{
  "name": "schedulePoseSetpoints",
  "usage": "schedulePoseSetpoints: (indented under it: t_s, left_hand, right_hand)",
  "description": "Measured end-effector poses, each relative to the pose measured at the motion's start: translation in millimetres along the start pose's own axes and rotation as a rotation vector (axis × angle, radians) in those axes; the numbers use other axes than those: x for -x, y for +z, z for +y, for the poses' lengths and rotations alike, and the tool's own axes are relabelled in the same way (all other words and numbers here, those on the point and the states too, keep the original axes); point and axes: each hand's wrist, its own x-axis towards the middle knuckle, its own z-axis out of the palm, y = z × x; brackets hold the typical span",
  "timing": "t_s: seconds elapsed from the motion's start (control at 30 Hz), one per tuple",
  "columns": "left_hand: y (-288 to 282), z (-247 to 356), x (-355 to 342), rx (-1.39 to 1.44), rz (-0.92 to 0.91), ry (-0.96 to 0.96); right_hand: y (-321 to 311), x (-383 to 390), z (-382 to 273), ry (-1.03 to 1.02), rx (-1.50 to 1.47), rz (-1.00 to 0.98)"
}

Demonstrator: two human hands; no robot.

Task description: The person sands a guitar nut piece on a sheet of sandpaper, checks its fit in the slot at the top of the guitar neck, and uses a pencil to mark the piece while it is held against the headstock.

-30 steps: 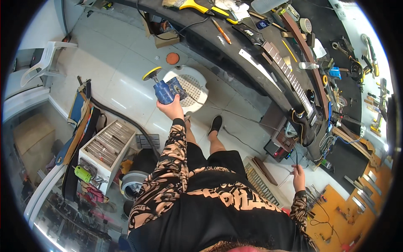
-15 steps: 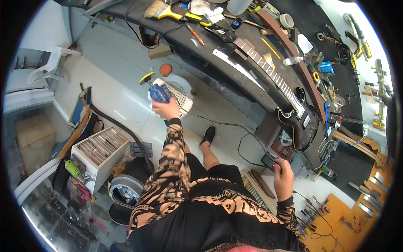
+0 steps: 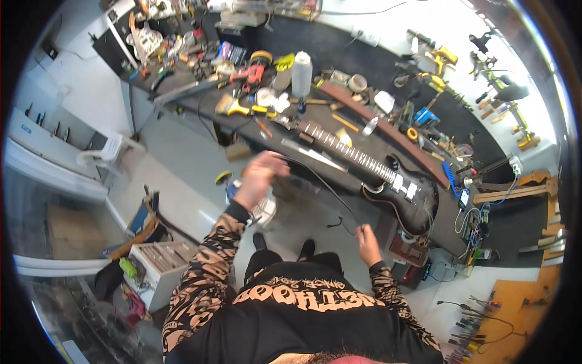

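Note:
A dark power cord runs in a loose arc between my two hands. My left hand, somewhat blurred, is closed on it at the upper end. Lower and to the right, my right hand pinches the cord, and a short loose end hangs beside it. Below my left hand, partly covered by it, a blue power tool with a round yellow pad rests on a white stool. On the bench beyond lies a black electric guitar, its neck pointing up to the left.
The long dark bench holds a paintbrush, a red sander, a clear bottle and many small tools. At left stand a white chair and a white box. Tools hang on the right wall.
My left hand has let go of the blue tool, now on the stool, and risen to the cord. My right hand has moved left, with the cord in its fingers. The view has shifted toward the bench.

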Motion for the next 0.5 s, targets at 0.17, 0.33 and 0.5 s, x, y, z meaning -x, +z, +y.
schedulePoseSetpoints:
  t_s: [0.17,0.33,0.5]
  left_hand:
    - [-146,68,-28,0.549,-0.088,0.321]
    - [-208,92,-68,0.696,0.125,0.398]
    - [-264,73,-94,0.690,-0.009,0.357]
  right_hand:
    - [36,62,123,0.082,0.253,0.050]
    - [40,143,171,0.418,0.398,0.193]
    - [-9,240,192,0.710,0.807,0.236]
